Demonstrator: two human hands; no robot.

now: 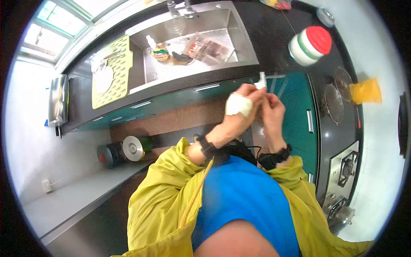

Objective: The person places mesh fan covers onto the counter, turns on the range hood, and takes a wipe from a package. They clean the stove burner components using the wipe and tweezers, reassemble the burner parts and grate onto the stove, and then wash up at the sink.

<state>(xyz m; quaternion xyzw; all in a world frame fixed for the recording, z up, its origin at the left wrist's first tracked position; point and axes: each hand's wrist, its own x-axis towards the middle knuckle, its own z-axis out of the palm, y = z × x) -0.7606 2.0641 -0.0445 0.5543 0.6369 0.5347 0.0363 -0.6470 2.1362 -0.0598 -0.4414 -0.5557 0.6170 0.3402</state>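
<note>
My left hand is raised in front of my chest, close to the counter edge. A pale, whitish patch covers the back of it. Its fingers pinch a small white strip that sticks up past the fingertips; its kind is too blurred to tell. Right beside it is my right hand, fingers curled and pinched together against the left fingertips. Whatever lies between the right fingers is hidden. Dark bands circle both wrists below the yellow-green sleeves.
Ahead, a steel sink holds a spray bottle and a printed plastic bag. Left of it lies a green drying mat with dishes. A red-lidded container stands on the right counter, with glass lids and a gas stove farther along.
</note>
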